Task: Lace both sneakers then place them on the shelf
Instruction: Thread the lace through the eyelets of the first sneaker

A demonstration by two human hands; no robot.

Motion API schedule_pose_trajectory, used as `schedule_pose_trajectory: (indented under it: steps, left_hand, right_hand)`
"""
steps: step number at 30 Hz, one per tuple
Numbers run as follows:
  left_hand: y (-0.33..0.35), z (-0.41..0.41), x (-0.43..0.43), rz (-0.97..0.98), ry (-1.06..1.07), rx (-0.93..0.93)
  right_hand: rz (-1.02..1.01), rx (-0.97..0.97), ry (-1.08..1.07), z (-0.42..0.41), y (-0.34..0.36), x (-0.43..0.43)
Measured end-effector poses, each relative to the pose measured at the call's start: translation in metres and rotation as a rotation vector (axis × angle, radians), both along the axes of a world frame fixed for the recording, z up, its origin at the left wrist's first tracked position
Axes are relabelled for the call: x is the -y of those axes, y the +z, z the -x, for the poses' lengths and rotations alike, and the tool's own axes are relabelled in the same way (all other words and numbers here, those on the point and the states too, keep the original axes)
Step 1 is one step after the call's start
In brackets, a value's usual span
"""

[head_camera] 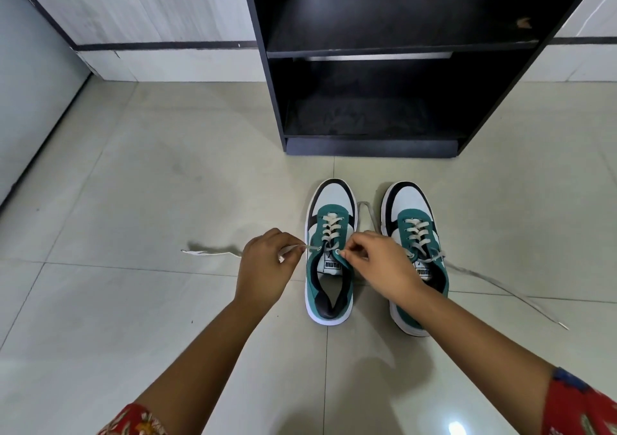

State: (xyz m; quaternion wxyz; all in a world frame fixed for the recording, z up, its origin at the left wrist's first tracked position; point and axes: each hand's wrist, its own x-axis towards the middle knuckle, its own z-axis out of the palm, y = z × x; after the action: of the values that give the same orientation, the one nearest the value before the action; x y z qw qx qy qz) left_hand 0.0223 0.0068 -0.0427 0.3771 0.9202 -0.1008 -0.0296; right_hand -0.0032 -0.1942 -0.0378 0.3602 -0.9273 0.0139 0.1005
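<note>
Two green, white and black sneakers stand side by side on the tiled floor, toes toward the shelf. My left hand (263,267) pinches the left end of the cream lace beside the left sneaker (330,207); that lace end trails left across the floor (207,252). My right hand (377,264) pinches the lace at the upper right eyelet of the same shoe. The right sneaker (412,207) is partly hidden behind my right wrist, and its loose lace (507,289) runs off to the right. The black shelf unit (370,147) stands just beyond the shoes.
The shelf unit has open dark compartments, a lower one (367,117) and one above it (400,17). A white wall with a dark stripe (167,45) runs behind it. A grey panel (33,100) borders the floor at the left.
</note>
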Motion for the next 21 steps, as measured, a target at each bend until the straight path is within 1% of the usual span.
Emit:
schedule_pose_trajectory:
  steps: [2,4,5,7,8,10,12,14,17,21]
  left_hand:
    - [-0.002,0.003,-0.002,0.003,0.024,-0.033]
    - [-0.001,0.005,-0.001,0.0,0.003,-0.086]
    - [0.001,0.005,0.001,-0.003,-0.022,-0.12]
    - [0.004,0.003,0.007,-0.008,-0.072,-0.175]
    - [0.004,0.002,0.009,-0.012,-0.086,-0.168]
    - [0.004,-0.001,0.009,-0.012,-0.07,-0.119]
    - [0.002,-0.004,0.004,-0.037,-0.036,-0.078]
    - [0.0,-0.004,-0.002,-0.062,0.011,-0.071]
    - [-0.002,0.0,-0.006,-0.085,0.047,-0.074]
    - [-0.004,0.002,-0.009,-0.073,0.06,-0.082]
  right_hand:
    - [0.008,-0.028,-0.008,0.001,0.001,0.001]
    - [0.0,-0.052,-0.016,0.0,0.004,0.003]
    - [0.026,-0.062,-0.003,0.0,0.005,0.003]
    - [0.149,-0.088,0.06,-0.003,0.007,0.0]
    - [0.181,-0.105,0.09,-0.005,0.007,-0.002]
    - [0.124,-0.151,0.108,-0.007,0.007,-0.004]
    - [0.021,-0.183,0.048,-0.007,0.009,0.002]
    - [-0.009,-0.191,-0.001,-0.004,0.012,0.009]
    - [0.02,-0.172,-0.025,0.005,0.01,0.014]
    - [0.1,-0.067,0.0,0.01,0.006,0.016]
